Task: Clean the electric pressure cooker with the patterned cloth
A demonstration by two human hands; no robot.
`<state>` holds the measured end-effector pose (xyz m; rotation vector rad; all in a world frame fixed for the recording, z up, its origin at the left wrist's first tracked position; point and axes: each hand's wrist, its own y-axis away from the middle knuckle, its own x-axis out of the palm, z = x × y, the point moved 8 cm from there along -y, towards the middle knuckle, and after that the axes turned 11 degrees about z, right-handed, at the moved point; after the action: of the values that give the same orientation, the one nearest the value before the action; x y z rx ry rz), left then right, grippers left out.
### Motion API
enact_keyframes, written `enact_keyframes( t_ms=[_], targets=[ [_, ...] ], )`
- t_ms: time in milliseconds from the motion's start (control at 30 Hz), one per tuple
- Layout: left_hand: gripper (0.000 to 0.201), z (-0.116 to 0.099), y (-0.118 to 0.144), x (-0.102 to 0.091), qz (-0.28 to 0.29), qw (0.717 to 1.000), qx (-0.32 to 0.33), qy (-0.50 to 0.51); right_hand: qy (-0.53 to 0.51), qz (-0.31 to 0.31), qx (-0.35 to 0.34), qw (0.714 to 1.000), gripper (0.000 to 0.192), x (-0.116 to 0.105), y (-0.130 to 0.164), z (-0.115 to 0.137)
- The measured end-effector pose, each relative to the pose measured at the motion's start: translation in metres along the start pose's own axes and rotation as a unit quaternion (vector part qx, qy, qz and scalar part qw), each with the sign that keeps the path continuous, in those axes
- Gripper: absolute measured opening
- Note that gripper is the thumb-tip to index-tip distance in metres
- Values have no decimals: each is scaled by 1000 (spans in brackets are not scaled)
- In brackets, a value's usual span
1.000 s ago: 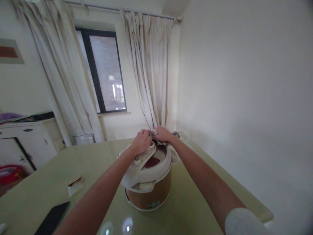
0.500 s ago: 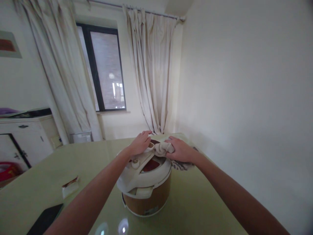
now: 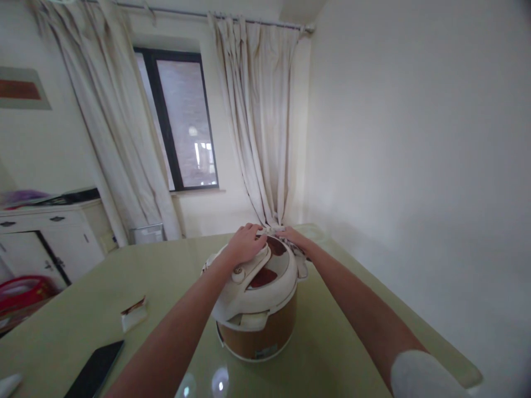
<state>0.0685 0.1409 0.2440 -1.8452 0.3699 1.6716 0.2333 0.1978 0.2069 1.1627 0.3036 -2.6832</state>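
A pressure cooker (image 3: pixel 259 326) with a brown body and a cream lid (image 3: pixel 265 282) stands on the pale green table (image 3: pixel 74 320). My left hand (image 3: pixel 245 244) lies flat on the lid's handle. My right hand (image 3: pixel 293 239) presses a crumpled cloth (image 3: pixel 305 255) against the far edge of the lid. Most of the cloth is hidden under that hand and behind the lid.
A dark phone (image 3: pixel 94 369) lies at the table's near left, with a small folded packet (image 3: pixel 133 316) beyond it. A white cabinet (image 3: pixel 50 237) and a red basket (image 3: pixel 25 290) stand at the left. Curtains (image 3: pixel 261 121) and a window (image 3: pixel 182 127) are behind; a bare wall is on the right.
My right hand has moved with the cloth from the lid's right side back to its far edge. My left hand has stayed on the lid.
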Motion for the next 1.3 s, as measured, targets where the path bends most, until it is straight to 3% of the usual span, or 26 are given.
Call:
enact_keyframes(
  t_ms=[167,233,300,400,533,633,800,867,933,1133,1200,1300],
  targets=[
    [25,-13,2,6,-12,990,76,-117,-83,-81,-48,992,29,-5,64,-47],
    [24,-15,2,8,-5,985,90,-150,-41,-128,-60,989,35,-13,90,-50],
    [25,-16,2,8,4,983,91,-161,37,-145,-72,986,41,-16,115,-36],
    [29,-14,2,5,9,988,75,-137,129,-123,-80,981,47,-7,153,-4],
    [32,-10,1,5,15,993,64,-96,184,-97,-20,978,37,5,188,18],
    [30,-9,0,5,20,994,55,-97,197,-77,34,977,26,0,176,12],
    [30,-14,-5,4,34,988,10,-147,234,-29,72,969,34,-26,107,-5],
    [30,-15,-8,3,39,986,-15,-158,259,-4,74,963,39,-29,94,-5],
    [32,-16,-10,3,39,986,-31,-162,292,14,76,953,46,-28,99,-1],
    [35,-17,-11,3,46,985,-26,-166,351,76,72,930,57,-10,153,14],
    [34,-18,-12,4,49,985,-20,-166,350,104,86,927,64,-9,148,14],
    [35,-17,-13,5,51,985,-14,-167,340,154,115,921,76,-12,117,8]
  ],
)
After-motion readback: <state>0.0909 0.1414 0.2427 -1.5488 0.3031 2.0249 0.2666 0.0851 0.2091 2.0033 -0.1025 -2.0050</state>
